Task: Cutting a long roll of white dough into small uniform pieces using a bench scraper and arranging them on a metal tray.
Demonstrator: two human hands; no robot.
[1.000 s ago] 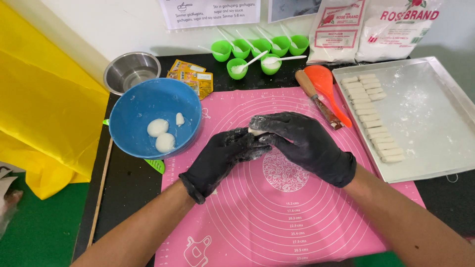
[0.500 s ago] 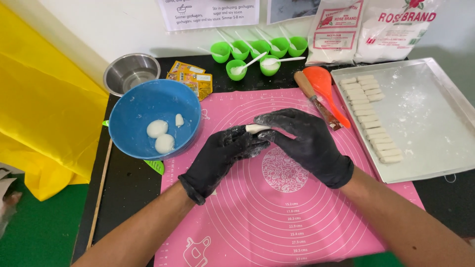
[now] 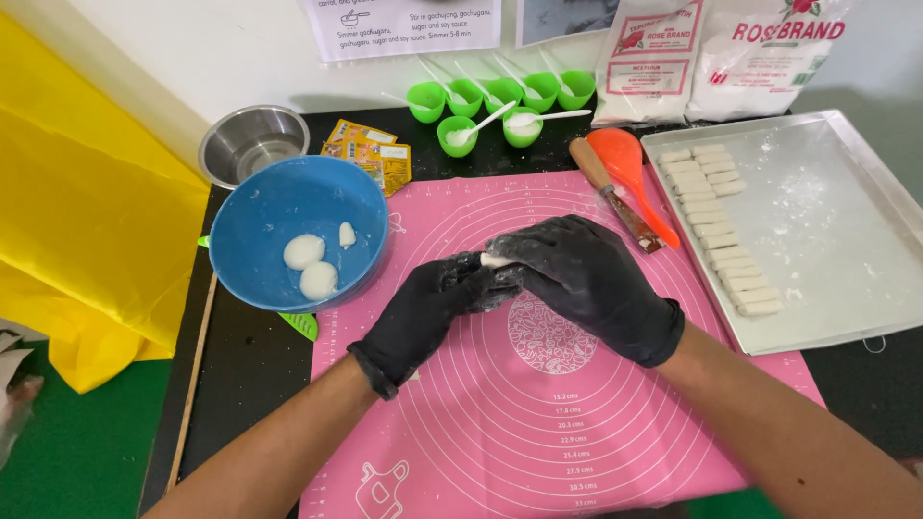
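Both hands wear black gloves and meet over a pink silicone mat (image 3: 538,423). My left hand (image 3: 428,312) and my right hand (image 3: 586,279) are closed together around a piece of white dough (image 3: 492,260), of which only a small end shows between the fingers. To the left stands a blue bowl (image 3: 260,207) holding three white dough lumps (image 3: 304,252). A metal tray (image 3: 846,231) on the right carries a row of several short white dough sticks (image 3: 716,226).
A scraper with a wooden handle (image 3: 608,189) and an orange spatula (image 3: 630,163) lie at the mat's top right. Behind are several small green cups (image 3: 500,101), a steel bowl (image 3: 252,142), yellow sachets (image 3: 370,154) and two flour bags (image 3: 711,53). Yellow cloth (image 3: 87,211) hangs at left.
The hands stay together over the mat, shifting slightly as they work the dough; the visible white end has moved a little between the fingers.
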